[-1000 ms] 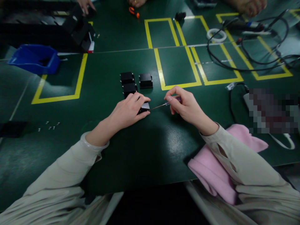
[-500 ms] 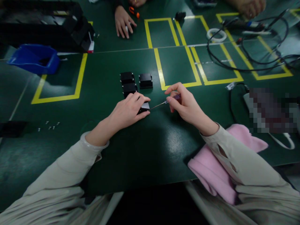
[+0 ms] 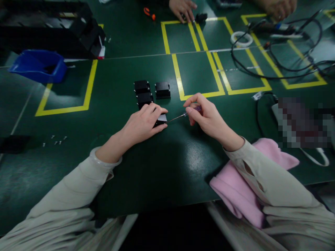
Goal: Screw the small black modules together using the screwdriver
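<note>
My left hand (image 3: 142,123) is closed round a small black box (image 3: 161,119) with a light patch on its top, and covers much of it. In my right hand (image 3: 205,115) is a screwdriver (image 3: 194,110) with a dark purple handle, gripped between thumb and fingers. Its thin shaft points left, the tip at the right end of the held box; whether it touches a screw is too small to tell. Just beyond my left hand lie similar black boxes with shiny screws at their ends: one at the back (image 3: 141,86), one nearer (image 3: 144,99), and one to the right (image 3: 162,90).
Several loose screws (image 3: 60,142) lie at left. Behind them stand a blue bin (image 3: 39,68) and a large black rack (image 3: 52,31). A pink cloth (image 3: 240,184) lies under my right forearm. Cables (image 3: 261,76) and a tape roll (image 3: 241,39) are at right; a co-worker's hand (image 3: 183,9) is opposite.
The co-worker's hand across the table has moved right, to beside a small black part. My own hands, the box and the screwdriver have hardly shifted.
</note>
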Action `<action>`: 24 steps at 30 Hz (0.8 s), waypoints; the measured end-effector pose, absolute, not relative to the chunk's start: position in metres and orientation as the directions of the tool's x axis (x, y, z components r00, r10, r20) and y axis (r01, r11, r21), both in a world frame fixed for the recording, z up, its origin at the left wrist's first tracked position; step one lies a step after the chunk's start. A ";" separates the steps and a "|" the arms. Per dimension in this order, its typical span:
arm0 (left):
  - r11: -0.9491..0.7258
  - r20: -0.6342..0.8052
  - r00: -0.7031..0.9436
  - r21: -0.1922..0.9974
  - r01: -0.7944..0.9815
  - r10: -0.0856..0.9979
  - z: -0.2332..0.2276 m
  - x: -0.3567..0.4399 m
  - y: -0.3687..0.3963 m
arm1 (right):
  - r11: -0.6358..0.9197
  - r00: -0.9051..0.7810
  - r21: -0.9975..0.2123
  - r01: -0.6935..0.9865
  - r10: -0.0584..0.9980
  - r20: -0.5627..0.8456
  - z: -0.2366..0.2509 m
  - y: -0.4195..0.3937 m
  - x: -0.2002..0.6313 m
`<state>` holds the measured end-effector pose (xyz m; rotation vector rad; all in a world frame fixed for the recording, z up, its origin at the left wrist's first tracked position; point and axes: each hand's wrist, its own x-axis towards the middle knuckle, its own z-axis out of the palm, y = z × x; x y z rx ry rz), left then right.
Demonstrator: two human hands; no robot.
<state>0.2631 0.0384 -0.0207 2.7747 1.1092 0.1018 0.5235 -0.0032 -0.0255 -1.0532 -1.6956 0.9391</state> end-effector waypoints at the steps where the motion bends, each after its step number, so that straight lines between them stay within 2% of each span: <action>1: -0.713 0.006 0.723 0.168 0.681 0.691 -0.021 0.263 0.038 | 0.332 -0.241 -0.910 0.247 0.931 0.274 -0.025 -0.003 0.524; 4: -0.711 0.003 0.721 0.168 0.683 0.693 -0.021 0.263 0.038 | 0.308 -0.259 -0.918 0.250 0.935 0.243 -0.025 -0.003 0.524; 9: -0.710 -0.003 0.720 0.163 0.685 0.694 -0.018 0.264 0.037 | 0.347 -0.228 -0.906 0.243 0.928 0.294 -0.025 -0.004 0.523; 14: -0.694 -0.024 0.708 0.177 0.698 0.706 -0.017 0.265 0.037 | 0.282 -0.256 -0.925 0.254 0.942 0.217 -0.024 -0.003 0.524; 19: -0.703 -0.014 0.715 0.164 0.692 0.699 -0.018 0.264 0.037 | 0.338 -0.232 -0.914 0.226 0.930 0.286 -0.024 -0.004 0.523; 24: -0.703 -0.014 0.714 0.163 0.692 0.700 -0.018 0.264 0.037 | 0.280 -0.243 -0.928 0.245 0.945 0.220 -0.024 -0.004 0.523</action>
